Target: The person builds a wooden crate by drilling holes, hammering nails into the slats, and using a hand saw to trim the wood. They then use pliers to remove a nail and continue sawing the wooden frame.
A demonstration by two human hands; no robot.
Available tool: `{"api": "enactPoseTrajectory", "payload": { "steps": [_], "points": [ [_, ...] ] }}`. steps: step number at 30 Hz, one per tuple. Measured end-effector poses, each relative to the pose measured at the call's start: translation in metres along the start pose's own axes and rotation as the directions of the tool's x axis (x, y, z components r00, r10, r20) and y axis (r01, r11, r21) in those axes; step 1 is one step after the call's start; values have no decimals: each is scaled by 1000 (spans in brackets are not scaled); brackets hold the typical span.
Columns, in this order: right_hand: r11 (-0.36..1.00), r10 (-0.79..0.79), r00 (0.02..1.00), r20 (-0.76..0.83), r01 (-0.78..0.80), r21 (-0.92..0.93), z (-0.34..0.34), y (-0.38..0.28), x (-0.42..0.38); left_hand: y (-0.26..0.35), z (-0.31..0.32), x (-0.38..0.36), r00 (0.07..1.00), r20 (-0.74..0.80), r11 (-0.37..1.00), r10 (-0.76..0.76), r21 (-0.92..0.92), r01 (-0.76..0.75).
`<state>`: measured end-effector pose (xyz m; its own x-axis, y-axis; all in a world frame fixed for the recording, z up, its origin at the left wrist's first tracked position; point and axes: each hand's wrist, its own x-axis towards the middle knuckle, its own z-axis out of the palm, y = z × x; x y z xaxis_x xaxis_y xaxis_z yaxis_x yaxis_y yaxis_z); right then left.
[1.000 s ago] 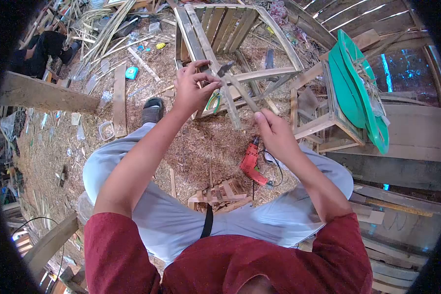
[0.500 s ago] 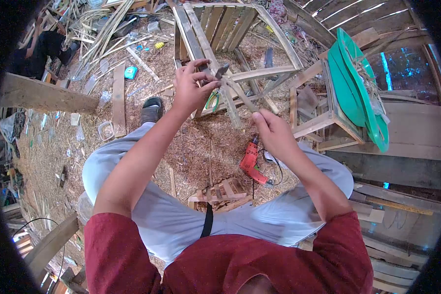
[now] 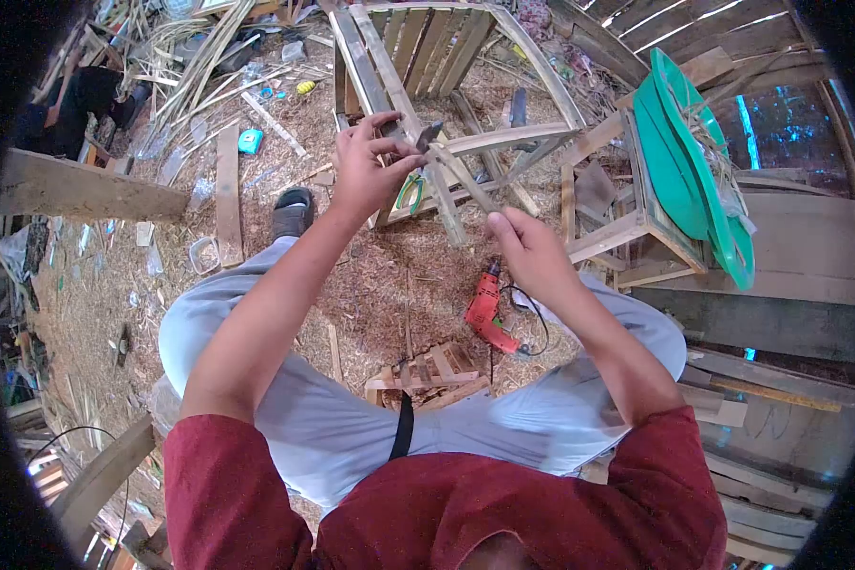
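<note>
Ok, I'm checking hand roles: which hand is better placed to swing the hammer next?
Likely the right hand: it grips the hammer by its handle, while the left hand is near the hammer's head, by the wooden frame. Whether it pinches anything is unclear.

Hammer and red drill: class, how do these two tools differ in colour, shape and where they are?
Colour: the hammer has a dark head and paler handle; the drill is mostly red.
Shape: the hammer's handle is long and straight; the drill's grip angles off its body.
Place: the hammer is in the right hand; the drill lies on the ground.
Shared: both are handheld tools.
</note>
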<state>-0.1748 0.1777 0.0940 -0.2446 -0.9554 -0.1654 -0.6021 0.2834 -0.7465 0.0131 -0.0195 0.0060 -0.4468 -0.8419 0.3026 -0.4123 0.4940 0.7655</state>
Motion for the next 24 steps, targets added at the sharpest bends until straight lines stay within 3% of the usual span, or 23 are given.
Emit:
{"api": "enactPoseTrajectory", "payload": {
  "steps": [10,16,24],
  "points": [
    [999,26,999,-21,-25,29,-3,-18,-6,-8,4,0,1000,-15,1000,3,2,-3],
    [994,70,996,-61,-64,86,14,7,-1,1,-1,2,999,6,999,-41,29,41],
    [912,178,983,-44,-148,382,51,38,14,6,-1,1,999,-5,998,-34,60,34]
  ]
}}
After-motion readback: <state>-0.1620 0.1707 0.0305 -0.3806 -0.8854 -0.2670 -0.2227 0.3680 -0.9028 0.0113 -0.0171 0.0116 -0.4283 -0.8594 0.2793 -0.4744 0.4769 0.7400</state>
